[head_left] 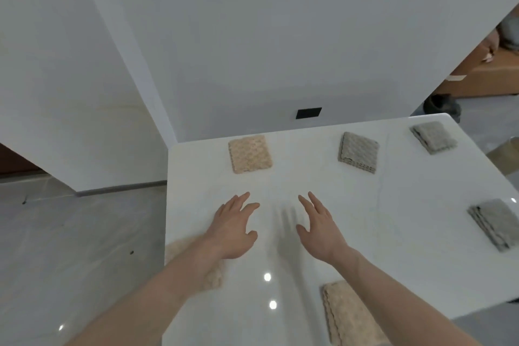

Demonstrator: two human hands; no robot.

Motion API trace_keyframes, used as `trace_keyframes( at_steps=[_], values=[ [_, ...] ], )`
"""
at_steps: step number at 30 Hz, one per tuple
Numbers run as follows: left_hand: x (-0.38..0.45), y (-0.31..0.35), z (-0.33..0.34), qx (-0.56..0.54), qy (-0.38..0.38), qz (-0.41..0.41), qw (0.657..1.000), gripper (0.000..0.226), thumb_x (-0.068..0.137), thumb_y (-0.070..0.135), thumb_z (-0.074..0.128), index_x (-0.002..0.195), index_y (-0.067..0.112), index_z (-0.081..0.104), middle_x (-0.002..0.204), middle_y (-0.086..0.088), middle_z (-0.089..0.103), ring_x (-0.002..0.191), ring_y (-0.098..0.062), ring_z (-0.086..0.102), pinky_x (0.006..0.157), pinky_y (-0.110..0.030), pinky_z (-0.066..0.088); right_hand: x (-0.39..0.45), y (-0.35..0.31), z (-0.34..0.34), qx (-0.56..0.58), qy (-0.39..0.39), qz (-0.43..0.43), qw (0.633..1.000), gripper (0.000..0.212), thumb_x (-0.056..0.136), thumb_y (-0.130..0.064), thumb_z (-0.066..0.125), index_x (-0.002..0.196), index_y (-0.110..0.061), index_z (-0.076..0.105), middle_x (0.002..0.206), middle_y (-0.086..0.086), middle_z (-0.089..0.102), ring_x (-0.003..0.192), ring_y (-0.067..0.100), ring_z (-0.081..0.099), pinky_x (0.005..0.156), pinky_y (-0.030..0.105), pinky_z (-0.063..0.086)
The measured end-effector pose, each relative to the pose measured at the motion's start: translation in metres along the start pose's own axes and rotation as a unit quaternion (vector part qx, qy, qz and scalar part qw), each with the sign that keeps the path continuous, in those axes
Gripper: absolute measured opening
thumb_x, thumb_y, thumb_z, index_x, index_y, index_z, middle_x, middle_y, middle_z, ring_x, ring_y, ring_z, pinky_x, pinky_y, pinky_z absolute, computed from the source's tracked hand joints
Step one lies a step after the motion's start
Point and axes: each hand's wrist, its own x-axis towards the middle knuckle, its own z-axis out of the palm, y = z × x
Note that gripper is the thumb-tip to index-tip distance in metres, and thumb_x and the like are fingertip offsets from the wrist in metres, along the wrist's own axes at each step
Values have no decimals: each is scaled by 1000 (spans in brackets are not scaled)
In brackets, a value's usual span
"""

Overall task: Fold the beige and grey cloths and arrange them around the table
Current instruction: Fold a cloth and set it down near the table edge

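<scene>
Six folded cloths ring the white table point(309, 233): beige cloths at far left point(250, 154), near left point(209, 275) and near right point(348, 314), grey cloths at far centre point(358, 152), far right point(432, 137) and right edge point(495, 223); left hand point(234, 229) and right hand point(321, 229) hover spread, holding nothing; task apparently complete.

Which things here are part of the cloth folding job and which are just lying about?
Job: three beige cloths, three grey cloths, table, left hand, right hand.
Lying about: cardboard box, black wall plate.
</scene>
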Motion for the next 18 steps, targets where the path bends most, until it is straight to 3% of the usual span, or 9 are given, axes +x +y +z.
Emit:
trace_keyframes(
  at_steps=[7,13,18],
  values=[
    [-27,92,19,-41,69,-24,996,67,96,37,54,157,35,27,170,8,2,157,-19,0,126,-39,11,-64,73,-49,32,1,-11,999,71,97,-27,54,159,-28,19,168,-6,2,153,20,14,121,35,24],
    [-45,179,44,-39,94,-36,994,67,96,38,55,157,35,28,170,8,2,157,-18,0,126,-38,10,-100,139,-95,19,-11,-32,999,71,97,-29,55,159,-28,19,168,-7,1,152,22,17,119,35,26],
    [-58,213,55,-37,100,-43,993,67,97,39,54,157,36,27,170,9,0,157,-17,-2,126,-37,9,-115,163,-120,22,-25,-44,998,71,97,-30,54,158,-31,18,167,-11,-1,152,19,14,120,36,26]
  ],
)
